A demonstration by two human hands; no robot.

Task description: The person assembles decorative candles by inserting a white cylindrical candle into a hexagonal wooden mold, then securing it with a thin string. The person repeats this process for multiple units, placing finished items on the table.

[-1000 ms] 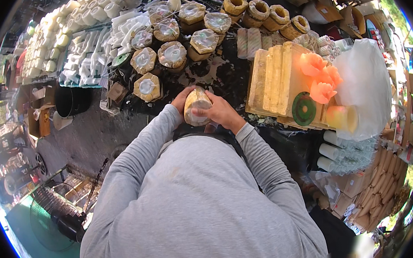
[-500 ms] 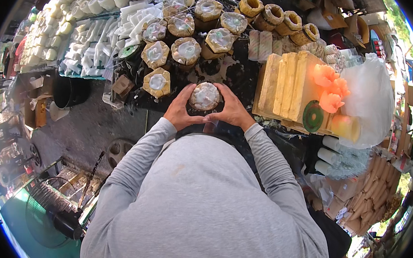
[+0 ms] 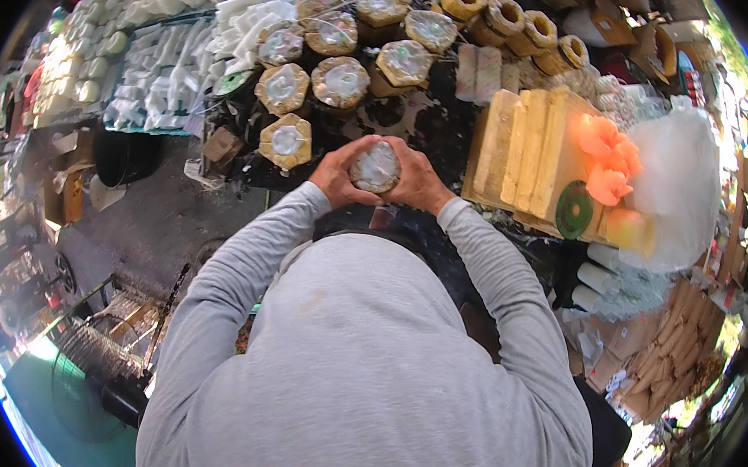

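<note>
Both hands are closed around a round mould (image 3: 375,167) with a whitish, wax-like filling on top, at the near edge of the dark, stained table. My left hand (image 3: 341,175) grips its left side and my right hand (image 3: 415,177) its right side, fingers curving round the far rim. The mould's lower part is hidden. Just left of my left hand stands a six-sided yellowish mould (image 3: 285,141) with a similar pale filling. Beyond my hands are several more filled moulds (image 3: 340,82), some with thin sticks or strings across their tops.
To the right lie yellow slabs (image 3: 521,153), an orange flower-shaped piece (image 3: 604,155), a green disc (image 3: 574,209) and a clear plastic bag (image 3: 676,187). Hollow yellow moulds (image 3: 505,17) stand far right. White pieces (image 3: 160,76) crowd the left. A fan (image 3: 86,378) is at lower left.
My hands have drawn closer together round the mould, and my fingers now come nearer to each other at its far side. The mould appears slightly nearer the far moulds.
</note>
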